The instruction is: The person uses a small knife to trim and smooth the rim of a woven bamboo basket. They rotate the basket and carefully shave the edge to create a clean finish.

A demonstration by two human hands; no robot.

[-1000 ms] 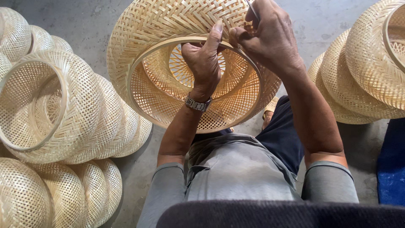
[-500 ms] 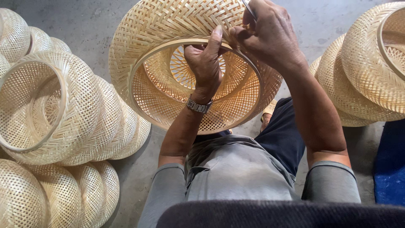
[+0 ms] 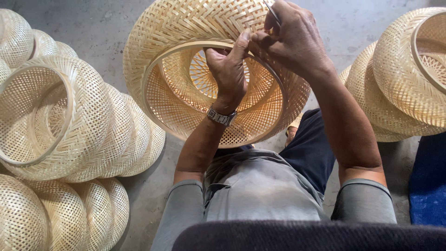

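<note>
A round woven bamboo lampshade (image 3: pixel 176 88) rests tilted on my lap with its open ring facing me. My left hand (image 3: pixel 228 69), a metal watch on its wrist, reaches inside the ring and grips the rim with the thumb pressed up against it. My right hand (image 3: pixel 291 39) is over the far upper rim, its fingers pinched on a thin dark tool (image 3: pixel 272 11) that sticks up from the weave. The tool's tip is hidden behind my fingers.
Stacks of similar woven bamboo shades (image 3: pixel 69 125) lie on the concrete floor at my left, with more shades (image 3: pixel 32 218) at the lower left. Another pile of shades (image 3: pixel 404 74) sits at my right. A blue mat (image 3: pixel 427 186) lies by my right knee.
The shade and both hands have shifted slightly in view. The grips look the same.
</note>
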